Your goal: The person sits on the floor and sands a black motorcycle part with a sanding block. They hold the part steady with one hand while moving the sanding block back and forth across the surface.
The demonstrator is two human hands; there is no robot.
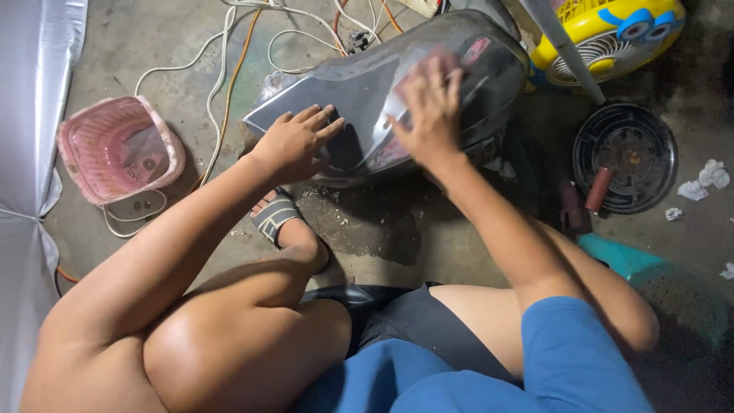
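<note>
On the concrete floor in front of me sits a dark grey glossy motorcycle tank, tilted, its long side toward me. My left hand lies flat on its near left flank, fingers stretched out and close together, gripping nothing, just pressing on the shell. My right hand is on the upper middle of the tank, fingers spread and curved down over a small reddish-pink sanding pad, holding it flat against the paint; only the pad's top edge shows past my fingertips.

My left foot in a striped grey sandal is just beside the tank's lower edge, under my left wrist. My knees and blue shorts fill the bottom of the view.

Around: a pink plastic basket left of the tank, well apart from it, with something small inside, can't tell what. White and orange cables run over the floor behind the tank and past the basket. A yellow fan with a blue cartoon face stands at top right, touching or just behind the tank's far end; a grey pole crosses it. A black round fan grille lies right of the tank with two red cylinders at its near edge. Crumpled white paper scraps lie further right. A teal object sits by my right leg. A silver sheet hangs along the left edge.
</note>
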